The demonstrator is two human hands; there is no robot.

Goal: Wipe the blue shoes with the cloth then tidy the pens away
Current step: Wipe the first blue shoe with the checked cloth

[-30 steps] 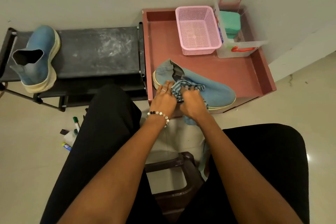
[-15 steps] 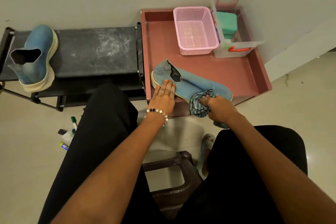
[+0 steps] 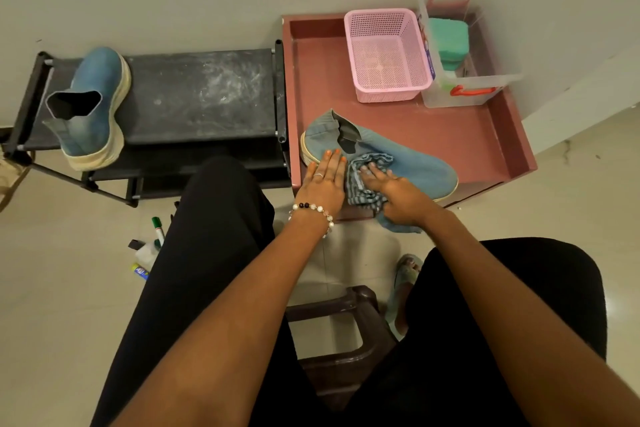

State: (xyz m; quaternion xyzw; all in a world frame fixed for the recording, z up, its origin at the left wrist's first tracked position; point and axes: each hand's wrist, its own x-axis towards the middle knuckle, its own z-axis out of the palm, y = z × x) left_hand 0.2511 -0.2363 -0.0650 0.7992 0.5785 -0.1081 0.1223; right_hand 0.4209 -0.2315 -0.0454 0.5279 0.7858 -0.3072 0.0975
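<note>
Wiping proceeds on the blue shoe [image 3: 408,163] lying on its side at the near edge of the red tray [image 3: 485,135]. Your left hand [image 3: 325,180] lies flat with straight fingers on the heel end, pinning the shoe; it grips nothing. Your right hand [image 3: 391,191] presses the striped cloth [image 3: 367,177] against the upper with fingers extended, the cloth bunched beneath the palm and one tail hanging off the tray edge. Keep the left hand's pressure steady so the shoe does not slide off the near edge, and run the cloth along the full upper toward the toe, then along the pale sole rim. Refold the cloth when a face looks soiled.

The second blue shoe [image 3: 90,107] stands upright on the black rack [image 3: 207,94], well apart; whether it is already clean cannot be told. The pens [image 3: 157,225] lie on the floor beside your left leg, partly hidden, not yet tidied. The pink basket [image 3: 388,55] on the tray looks a likely place for them.
</note>
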